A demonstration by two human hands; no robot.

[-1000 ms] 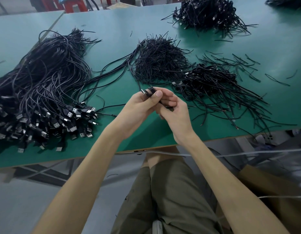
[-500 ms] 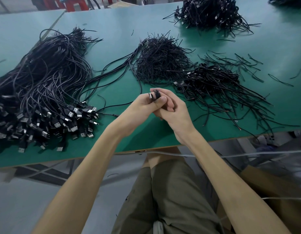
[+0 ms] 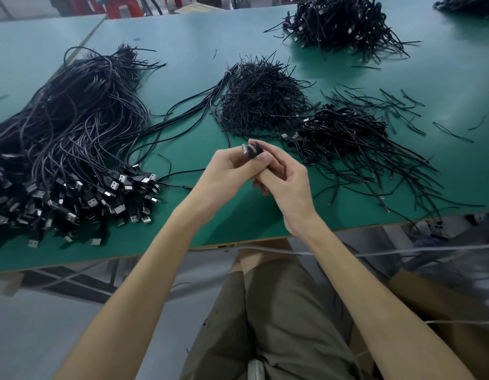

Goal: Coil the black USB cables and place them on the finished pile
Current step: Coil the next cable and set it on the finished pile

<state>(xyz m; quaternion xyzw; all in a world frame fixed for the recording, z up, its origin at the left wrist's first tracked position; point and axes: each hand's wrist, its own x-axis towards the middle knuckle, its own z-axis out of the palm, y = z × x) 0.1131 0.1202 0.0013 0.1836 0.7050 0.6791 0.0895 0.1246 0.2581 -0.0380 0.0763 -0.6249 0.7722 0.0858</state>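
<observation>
Cable [image 3: 254, 151], wound into a small bundle, sits between both hands above the near middle of the surface [image 3: 183, 37]. The left hand [image 3: 226, 174] has its grip clamped on it, thumb pinning the loops, likely against springing open. The right hand [image 3: 288, 185] grip curls round its far side. The finished pile [image 3: 344, 130] lies just right.

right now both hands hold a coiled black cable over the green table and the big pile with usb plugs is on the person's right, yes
No: in the head view the big pile with USB plugs lies on the person's left, not right. Both the left hand and right hand hold the coiled cable over the green table.
</observation>
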